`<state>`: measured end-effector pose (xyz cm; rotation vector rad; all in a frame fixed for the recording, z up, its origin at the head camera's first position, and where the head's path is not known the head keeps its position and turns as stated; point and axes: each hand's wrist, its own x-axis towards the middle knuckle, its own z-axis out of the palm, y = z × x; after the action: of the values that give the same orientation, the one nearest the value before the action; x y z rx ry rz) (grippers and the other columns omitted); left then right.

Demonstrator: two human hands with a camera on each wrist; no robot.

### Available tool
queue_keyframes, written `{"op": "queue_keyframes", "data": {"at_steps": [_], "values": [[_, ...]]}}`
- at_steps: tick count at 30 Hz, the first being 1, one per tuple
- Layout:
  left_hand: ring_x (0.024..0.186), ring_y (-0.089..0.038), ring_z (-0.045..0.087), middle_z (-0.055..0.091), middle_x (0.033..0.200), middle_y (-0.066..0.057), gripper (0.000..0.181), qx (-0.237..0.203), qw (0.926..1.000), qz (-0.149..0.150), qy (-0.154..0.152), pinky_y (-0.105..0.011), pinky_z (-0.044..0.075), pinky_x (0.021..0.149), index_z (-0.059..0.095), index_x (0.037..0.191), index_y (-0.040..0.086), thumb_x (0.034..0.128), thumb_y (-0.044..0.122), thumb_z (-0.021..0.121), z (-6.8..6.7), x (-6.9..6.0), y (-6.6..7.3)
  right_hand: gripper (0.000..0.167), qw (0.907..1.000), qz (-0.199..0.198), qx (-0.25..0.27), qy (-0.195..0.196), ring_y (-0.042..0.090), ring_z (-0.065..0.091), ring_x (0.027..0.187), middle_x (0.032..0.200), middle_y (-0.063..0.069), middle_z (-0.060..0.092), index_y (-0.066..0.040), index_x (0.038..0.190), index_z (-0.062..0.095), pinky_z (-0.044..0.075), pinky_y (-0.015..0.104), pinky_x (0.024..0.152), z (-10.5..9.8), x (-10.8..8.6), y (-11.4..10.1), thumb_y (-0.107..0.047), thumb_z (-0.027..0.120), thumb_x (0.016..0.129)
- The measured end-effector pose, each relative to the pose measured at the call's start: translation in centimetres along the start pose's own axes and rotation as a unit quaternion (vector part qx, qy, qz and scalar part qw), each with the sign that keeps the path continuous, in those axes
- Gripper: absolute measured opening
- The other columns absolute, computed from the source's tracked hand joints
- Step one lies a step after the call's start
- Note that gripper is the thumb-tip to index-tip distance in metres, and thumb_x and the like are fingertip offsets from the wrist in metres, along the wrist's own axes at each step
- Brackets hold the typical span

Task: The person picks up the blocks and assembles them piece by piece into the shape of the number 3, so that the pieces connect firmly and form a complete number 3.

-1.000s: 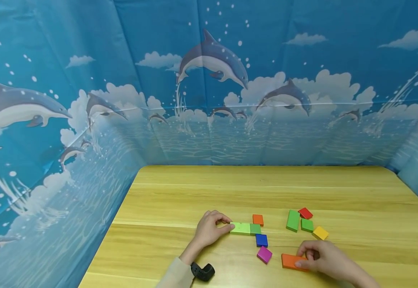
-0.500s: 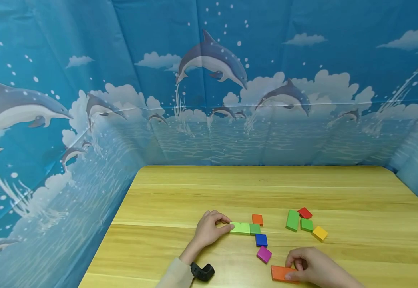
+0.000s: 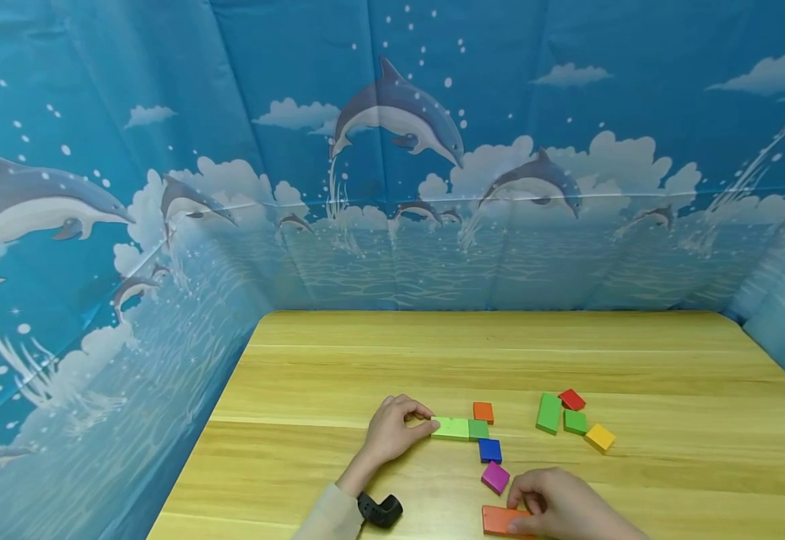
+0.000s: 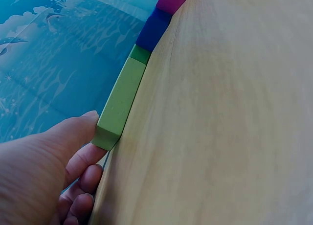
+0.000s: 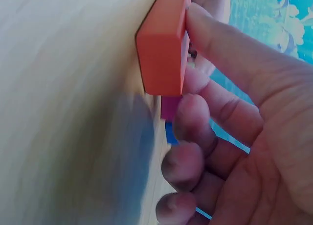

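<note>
Orange-red paint makes the long block (image 3: 498, 519) easy for me to find: it sits low in the head view, on the near side of the wooden table (image 3: 298, 390), its long axis running roughly left to right. I cannot tell whether it rests on the wood or hangs just over it. The right hand (image 3: 557, 506) has its right end pinched between thumb and index finger, the other fingers loosely curled, so that hand is clearly the nearer one. The relation I judge any move to turn on is that the block's free left end points leftward, with the magenta block (image 3: 495, 478) just beyond it, turned askew. Farther out I see the blue block (image 3: 490, 451), then the small dark-green block (image 3: 478, 429), set end to end with the light-green block (image 3: 449, 428), whose long axis is nearly parallel to the orange-red one. The left hand (image 3: 395, 431), beyond and leftward, pinches the left end of that light-green piece with thumb and index finger. A small orange block (image 3: 483, 412) lies on the far side of the dark-green one. Well apart to the right, I have a loose group: tall green (image 3: 548, 413), red (image 3: 572, 399), square green (image 3: 575, 421) and yellow (image 3: 600, 438).
</note>
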<state>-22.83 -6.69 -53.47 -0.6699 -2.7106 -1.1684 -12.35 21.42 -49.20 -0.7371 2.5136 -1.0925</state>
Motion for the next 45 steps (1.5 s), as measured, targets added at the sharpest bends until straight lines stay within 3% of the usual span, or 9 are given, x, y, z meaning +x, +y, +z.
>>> {"op": "queue_keyframes", "data": {"at_steps": [4, 6, 9, 19, 23, 26, 33, 39, 45], "values": [[0.075, -0.004, 0.045, 0.057, 0.085, 0.018, 0.02, -0.001, 1.0, 0.002, 0.001, -0.035, 0.039, 0.087, 0.073, 0.089, 0.024, 0.0833, 0.043, 0.071, 0.0, -0.1, 0.1, 0.017, 0.9997, -0.015, -0.019, 0.005, -0.001, 0.041, 0.054, 0.06, -0.017, 0.045, -0.028, 0.083, 0.067, 0.036, 0.022, 0.05, 0.5, 0.6, -0.6, -0.043, 0.074, 0.079], [0.076, -0.004, 0.045, 0.057, 0.085, 0.017, 0.02, -0.002, 1.0, -0.001, 0.0, -0.029, 0.039, 0.076, 0.073, 0.089, 0.023, 0.0832, 0.043, 0.071, 0.0, -0.1, 0.1, 0.018, 0.9992, -0.022, -0.032, 0.008, -0.001, 0.04, 0.054, 0.06, -0.017, 0.044, -0.028, 0.083, 0.068, 0.036, 0.021, 0.05, 0.8, 0.9, -1.0, -0.044, 0.074, 0.078], [0.075, -0.005, 0.045, 0.058, 0.085, 0.016, 0.021, -0.002, 1.0, 0.0, 0.0, -0.025, 0.037, 0.072, 0.073, 0.089, 0.023, 0.0831, 0.043, 0.071, -0.1, -0.1, 0.1, 0.019, 0.9984, -0.03, -0.048, 0.007, -0.001, 0.039, 0.053, 0.06, -0.018, 0.043, -0.029, 0.083, 0.068, 0.034, 0.021, 0.05, 1.1, 1.4, -1.5, -0.047, 0.073, 0.078], [0.074, -0.004, 0.046, 0.058, 0.083, 0.017, 0.02, 0.0, 0.9999, 0.01, 0.006, -0.044, 0.03, 0.1, 0.073, 0.089, 0.023, 0.0836, 0.042, 0.071, -0.1, 0.0, 0.1, 0.023, 0.9935, -0.042, -0.101, 0.031, -0.002, 0.036, 0.051, 0.058, -0.019, 0.04, -0.032, 0.08, 0.064, 0.029, 0.02, 0.048, 1.9, 3.2, -2.8, -0.054, 0.071, 0.077], [0.075, -0.004, 0.045, 0.058, 0.084, 0.016, 0.021, -0.004, 1.0, 0.007, 0.006, -0.033, 0.039, 0.086, 0.073, 0.09, 0.023, 0.0835, 0.042, 0.071, -0.2, 0.0, 0.1, 0.025, 0.9931, -0.032, -0.107, 0.038, -0.001, 0.036, 0.051, 0.057, -0.019, 0.039, -0.032, 0.079, 0.065, 0.028, 0.02, 0.048, 2.0, 3.9, -3.1, -0.056, 0.07, 0.076], [0.075, -0.005, 0.045, 0.058, 0.084, 0.016, 0.02, -0.005, 1.0, 0.004, 0.005, -0.026, 0.038, 0.071, 0.073, 0.09, 0.023, 0.0832, 0.042, 0.071, -0.3, 0.0, 0.2, 0.026, 0.9925, -0.034, -0.109, 0.044, -0.001, 0.037, 0.051, 0.057, -0.018, 0.04, -0.032, 0.08, 0.066, 0.029, 0.021, 0.048, 1.9, 4.4, -3.1, -0.057, 0.07, 0.076], [0.075, -0.004, 0.045, 0.057, 0.083, 0.017, 0.021, 0.004, 1.0, 0.008, 0.004, -0.041, 0.034, 0.096, 0.073, 0.09, 0.022, 0.0834, 0.042, 0.071, -0.1, 0.0, 0.2, 0.025, 0.9863, -0.057, -0.132, 0.08, -0.001, 0.038, 0.055, 0.059, -0.018, 0.041, -0.031, 0.079, 0.065, 0.032, 0.021, 0.049, 1.8, 5.3, -3.1, -0.055, 0.071, 0.075], [0.075, -0.005, 0.045, 0.058, 0.084, 0.015, 0.02, 0.004, 0.9999, 0.012, 0.009, -0.028, 0.039, 0.072, 0.073, 0.09, 0.022, 0.0833, 0.041, 0.072, -0.1, -0.1, 0.2, 0.024, 0.9815, -0.085, -0.142, 0.096, -0.001, 0.038, 0.061, 0.064, -0.018, 0.041, -0.031, 0.081, 0.065, 0.032, 0.02, 0.051, 1.7, 5.2, -2.8, -0.054, 0.071, 0.077], [0.075, -0.006, 0.045, 0.058, 0.084, 0.015, 0.019, 0.004, 0.9999, 0.012, 0.008, -0.031, 0.039, 0.078, 0.073, 0.09, 0.022, 0.083, 0.04, 0.072, -0.2, 0.0, 0.3, 0.036, 0.9808, -0.1, -0.149, 0.076, 0.003, 0.037, 0.069, 0.075, -0.015, 0.04, -0.03, 0.088, 0.066, 0.033, 0.021, 0.056, 1.2, 4.8, -2.4, -0.059, 0.074, 0.069]]}}
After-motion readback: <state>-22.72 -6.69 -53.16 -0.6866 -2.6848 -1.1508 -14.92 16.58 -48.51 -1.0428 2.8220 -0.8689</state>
